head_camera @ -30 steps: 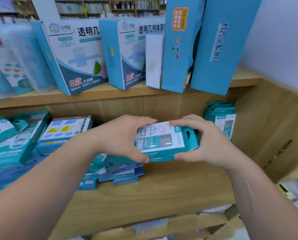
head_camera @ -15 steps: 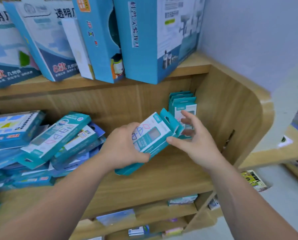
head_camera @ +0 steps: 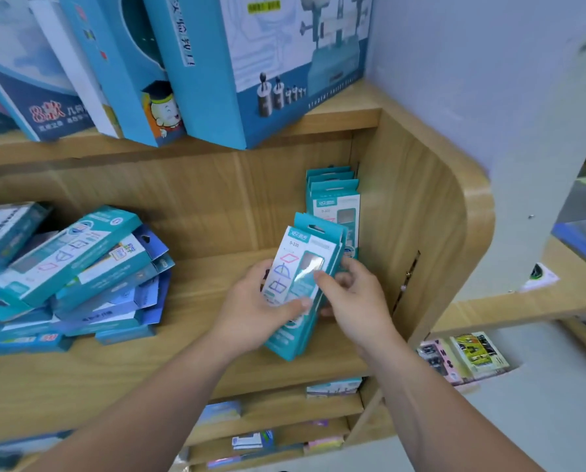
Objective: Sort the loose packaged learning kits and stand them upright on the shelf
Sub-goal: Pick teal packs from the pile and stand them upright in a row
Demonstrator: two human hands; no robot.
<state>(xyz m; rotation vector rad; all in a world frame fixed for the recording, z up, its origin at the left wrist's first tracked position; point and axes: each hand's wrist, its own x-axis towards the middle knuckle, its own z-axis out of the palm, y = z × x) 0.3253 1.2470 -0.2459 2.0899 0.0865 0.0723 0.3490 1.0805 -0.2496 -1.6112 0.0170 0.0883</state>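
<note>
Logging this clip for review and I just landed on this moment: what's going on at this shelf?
A person holds a small stack of teal kits in both hands at the wooden shelf. The left hand grips it from the left, thumb across the front. The right hand pinches its right edge. The stack is tilted and close to the upright row of kits at the shelf's right end. A loose pile of kits lies on the left, not yet sorted.
</note>
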